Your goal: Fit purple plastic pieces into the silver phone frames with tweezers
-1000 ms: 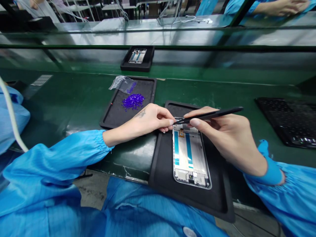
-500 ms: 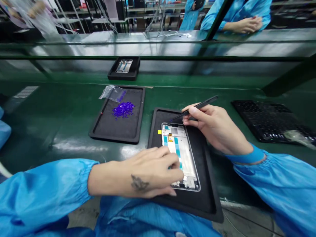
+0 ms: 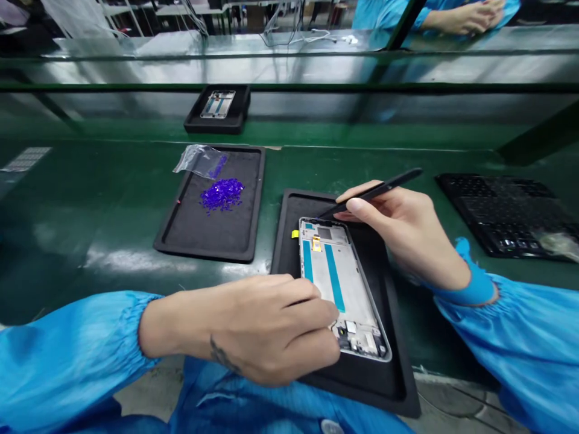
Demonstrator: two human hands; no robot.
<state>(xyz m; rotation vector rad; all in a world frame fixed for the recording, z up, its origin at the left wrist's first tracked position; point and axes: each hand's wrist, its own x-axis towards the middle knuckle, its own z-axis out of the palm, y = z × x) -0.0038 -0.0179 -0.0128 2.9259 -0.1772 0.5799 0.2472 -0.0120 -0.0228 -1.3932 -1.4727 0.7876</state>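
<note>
A silver phone frame (image 3: 359,286) with blue strips and a yellow tab lies on a black tray (image 3: 402,386) in front of me. My left hand (image 3: 266,328) is closed at the frame's lower left edge, its curled fingers against it and the fingertips hidden. Black tweezers (image 3: 384,187) are pinched in my right hand (image 3: 402,229), their tips down at the frame's top edge. Whether a small part sits between the tips is hard to make out.
Left of my tray, another black tray (image 3: 210,238) bears a pile of tiny purple pieces (image 3: 222,194) and a clear plastic bag (image 3: 199,161). Farther back, a stacked black tray (image 3: 217,125) holds another phone frame (image 3: 218,104). A dark textured tray (image 3: 502,211) is at right. Across the bench, a person's hands (image 3: 470,17) rest.
The tweezer tips have come down from above the tray to the frame's top edge. My left fingers have curled in more and shifted off the frame's lower middle toward its left edge.
</note>
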